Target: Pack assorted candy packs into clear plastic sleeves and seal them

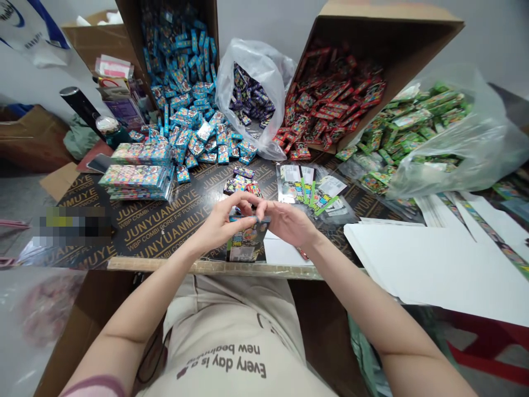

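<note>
My left hand (231, 219) and my right hand (286, 221) meet over the table's front edge, with fingers bent and tips close together. Between the fingertips shows a thin blue edge of what looks like a small blue box (263, 220), mostly covered by the fingers. Right below the hands is a printed clear pouch (244, 248) with a green strip and a pale label; whether the fingers touch it I cannot tell. Small purple boxes (243, 172) and a red one (253, 190) lie just beyond my hands. White paper (283, 251) sits under my right hand.
Behind are heaps of blue boxes (198, 138), a bag of purple boxes (253, 99), a carton of red boxes (334, 105) and a bag of green packets (430, 121). Stacked printed packs (136, 176) stand left. Pouches (312, 190) fan out right, near white sheets (433, 259).
</note>
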A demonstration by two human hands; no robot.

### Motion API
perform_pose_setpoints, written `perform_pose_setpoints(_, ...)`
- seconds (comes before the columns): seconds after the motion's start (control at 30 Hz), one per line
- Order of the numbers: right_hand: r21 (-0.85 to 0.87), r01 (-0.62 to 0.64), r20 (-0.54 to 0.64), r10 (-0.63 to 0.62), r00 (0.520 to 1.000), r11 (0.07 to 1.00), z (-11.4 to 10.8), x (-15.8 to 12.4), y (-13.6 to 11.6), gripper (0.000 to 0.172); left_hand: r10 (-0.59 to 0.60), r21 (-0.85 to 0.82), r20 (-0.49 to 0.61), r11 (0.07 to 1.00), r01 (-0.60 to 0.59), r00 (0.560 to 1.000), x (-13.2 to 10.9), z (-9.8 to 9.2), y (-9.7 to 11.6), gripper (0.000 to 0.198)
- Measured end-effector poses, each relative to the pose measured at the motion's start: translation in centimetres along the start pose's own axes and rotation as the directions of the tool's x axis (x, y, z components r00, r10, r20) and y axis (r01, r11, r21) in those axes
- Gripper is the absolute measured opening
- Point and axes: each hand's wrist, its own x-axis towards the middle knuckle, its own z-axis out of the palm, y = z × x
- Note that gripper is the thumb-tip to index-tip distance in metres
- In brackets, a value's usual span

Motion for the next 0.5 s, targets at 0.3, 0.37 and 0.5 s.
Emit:
perform_pose_setpoints(0.3,0.081,-0.085,0.062,0.08,0.995,0.993,-0.65,-0.02,-0.04,0.051,-0.001,-0.023,0.081,1.0,0.003,0.997,0.73,0.14,-0.34,0.008)
perform_pose_setpoints(0.37,0.069,-0.096,0.059,0.092,0.994,0.993,-0.73,-0.05,0.05,0.053,-0.012,0.004,0.08,1.0,0.012,0.997,0.76,0.17,-0.42,0.009)
perform_pose_setpoints(0.5,0.023,-0.01,-0.027,0.011,1.0,1.0,-0.64,0.13,-0.04,0.051,-0.03,0.026,0.044,0.999,0.029,0.999,0.93,0.33,-0.37,0.011)
